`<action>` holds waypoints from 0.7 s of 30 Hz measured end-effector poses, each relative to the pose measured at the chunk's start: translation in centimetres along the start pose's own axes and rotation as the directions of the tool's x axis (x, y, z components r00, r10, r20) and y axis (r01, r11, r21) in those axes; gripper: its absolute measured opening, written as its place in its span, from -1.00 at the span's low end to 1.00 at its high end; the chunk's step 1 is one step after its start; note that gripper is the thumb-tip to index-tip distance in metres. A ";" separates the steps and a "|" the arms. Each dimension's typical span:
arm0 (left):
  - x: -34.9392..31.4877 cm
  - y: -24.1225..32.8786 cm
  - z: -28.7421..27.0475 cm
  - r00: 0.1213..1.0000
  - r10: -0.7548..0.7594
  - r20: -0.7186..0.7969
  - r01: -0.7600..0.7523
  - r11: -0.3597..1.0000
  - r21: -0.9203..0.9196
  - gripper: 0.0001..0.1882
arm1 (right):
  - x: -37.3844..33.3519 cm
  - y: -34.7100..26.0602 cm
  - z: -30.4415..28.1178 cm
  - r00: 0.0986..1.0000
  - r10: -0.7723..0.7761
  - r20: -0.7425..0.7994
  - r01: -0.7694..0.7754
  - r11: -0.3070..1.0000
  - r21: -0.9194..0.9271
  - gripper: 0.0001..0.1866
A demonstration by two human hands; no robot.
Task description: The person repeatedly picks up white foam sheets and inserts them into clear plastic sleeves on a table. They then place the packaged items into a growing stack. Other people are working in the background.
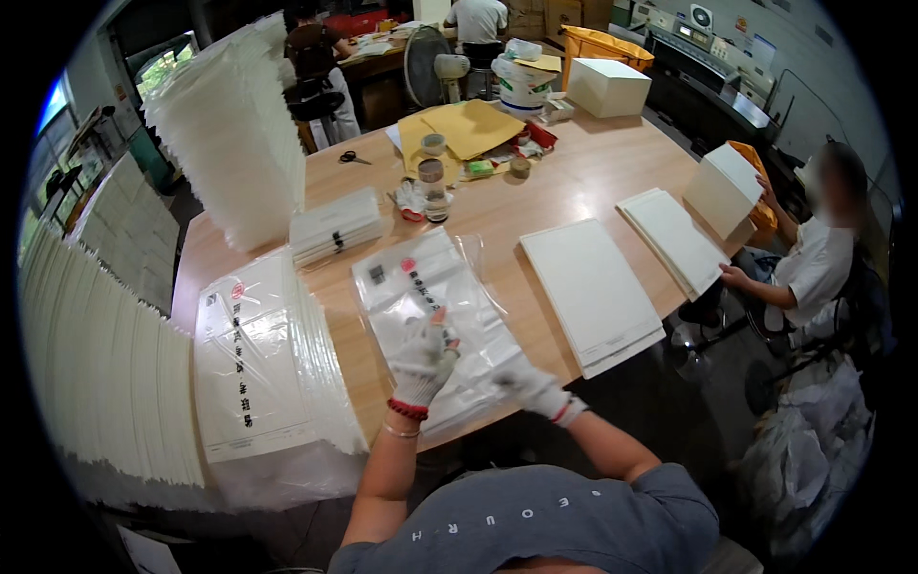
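Observation:
A clear plastic sleeve (387, 277) holding white printed sheets, with a red round mark and dark lettering, lies on the table before me. My left hand (421, 359), in a white knitted glove with some bare fingertips showing, rests on it with the fingers stretched forward. At the sleeve's near right corner is my right hand (535, 390), also gloved. Motion blurs its fingers, so I cannot make out its grip. Left of the sleeve stands a thick pile of similar packed sleeves (253, 364). To the right lies a stack of large white sheets (591, 292).
Tall stacks (225, 134) rise at the left. Farther back are a small packet pile (335, 225), scissors (352, 157), a clear jar (432, 191), brown envelopes (469, 124) and a white bucket (524, 88). A co-worker (827, 249) at right touches another sheet stack (672, 239) and a white block (724, 191).

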State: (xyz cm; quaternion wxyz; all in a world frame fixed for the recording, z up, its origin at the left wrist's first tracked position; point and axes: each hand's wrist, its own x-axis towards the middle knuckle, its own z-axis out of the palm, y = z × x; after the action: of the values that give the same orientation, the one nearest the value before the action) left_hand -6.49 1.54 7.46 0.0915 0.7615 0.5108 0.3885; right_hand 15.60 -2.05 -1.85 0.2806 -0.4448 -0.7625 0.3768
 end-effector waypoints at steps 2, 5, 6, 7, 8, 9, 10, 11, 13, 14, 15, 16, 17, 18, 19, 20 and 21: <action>-0.6 1.9 -1.9 0.992 0.064 -0.108 -0.056 0.995 0.077 -0.47 | -3.6 4.1 -4.9 0.976 -0.098 -0.193 0.023 0.935 -0.355 -0.65; -2.5 3.0 -2.1 0.946 0.051 -0.320 -0.084 0.993 -0.089 -0.53 | -6.9 6.0 -9.9 0.954 0.082 -0.287 -0.269 0.651 -0.710 -0.26; -3.5 3.5 -1.6 0.957 0.014 -0.291 -0.059 0.988 -0.146 -0.56 | -7.9 7.8 -10.2 0.956 0.004 -0.294 -0.218 0.682 -0.698 -0.27; -4.7 4.1 -0.8 0.963 -0.022 -0.267 -0.032 0.980 -0.194 -0.59 | -8.3 8.9 -10.5 0.951 -0.081 -0.299 -0.155 0.711 -0.686 -0.27; -5.4 4.8 -0.2 0.968 -0.052 -0.246 -0.009 0.971 -0.240 -0.62 | -8.3 9.8 -10.7 0.936 -0.172 -0.308 -0.088 0.732 -0.675 -0.27; -5.8 6.1 0.4 0.974 -0.009 -0.224 -0.066 0.944 -0.324 -0.67 | -8.2 10.8 -10.7 0.892 -0.238 -0.384 -0.072 0.764 -0.641 -0.51; -6.2 7.4 1.0 0.978 0.034 -0.206 -0.117 0.907 -0.406 -0.71 | -8.1 11.0 -11.4 0.909 -0.179 -0.375 -0.084 0.805 -0.587 -0.62; -6.8 7.7 2.2 0.999 0.049 -0.024 -0.054 0.879 -0.474 -0.76 | -7.8 11.1 -12.4 0.925 -0.117 -0.362 -0.101 0.843 -0.529 -0.73; -7.6 8.7 5.3 0.917 -0.029 0.399 0.287 0.742 -0.606 -0.79 | -7.6 11.9 -12.7 0.857 -0.175 -0.485 -0.117 0.850 -0.513 -0.87; -8.1 9.8 6.9 0.775 -0.092 0.626 0.549 0.589 -0.593 -0.78 | -7.7 11.0 -12.6 0.869 -0.141 -0.475 -0.169 0.817 -0.552 -0.88; -8.5 10.6 8.6 0.704 -0.123 0.700 0.693 0.335 -0.638 -0.73 | -7.6 8.8 -12.8 0.879 -0.108 -0.465 -0.217 0.778 -0.590 -0.88; -8.6 11.1 10.4 0.631 -0.123 0.766 0.775 0.054 -0.630 -0.68 | -7.5 6.2 -12.9 0.886 -0.080 -0.456 -0.258 0.733 -0.630 -0.88; -8.7 10.8 11.6 0.563 -0.095 0.821 0.789 -0.233 -0.568 -0.63 | -8.0 3.2 -12.1 0.951 -0.069 -0.301 -0.221 0.528 -0.820 -0.90; -8.9 9.7 12.7 0.506 -0.071 0.860 0.774 -0.403 -0.489 -0.64 | -9.3 2.2 -10.8 0.926 -0.305 -0.221 -0.022 0.542 -0.840 -0.90; -9.1 8.4 14.1 0.452 -0.037 0.891 0.731 -0.557 -0.394 -0.65 | -10.2 1.0 -8.9 0.959 -0.264 -0.104 0.064 0.559 -0.826 -0.90; -9.1 7.9 14.8 0.402 0.014 0.915 0.665 -0.692 -0.282 -0.66 | -11.5 -0.2 -6.7 0.963 -0.268 -0.028 0.141 0.591 -0.795 -0.88; -8.4 9.1 14.2 0.286 -0.173 0.942 0.763 -0.554 -0.333 -0.64 | -11.6 -2.9 -7.3 0.942 -0.327 0.070 0.313 0.787 -0.532 -0.86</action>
State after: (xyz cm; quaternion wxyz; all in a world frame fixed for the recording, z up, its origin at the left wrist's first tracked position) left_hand 8.18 -6.15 -1.47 0.8853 0.0570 0.3535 0.2967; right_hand 24.98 -10.90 3.51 0.2145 -0.3745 -0.8976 0.0901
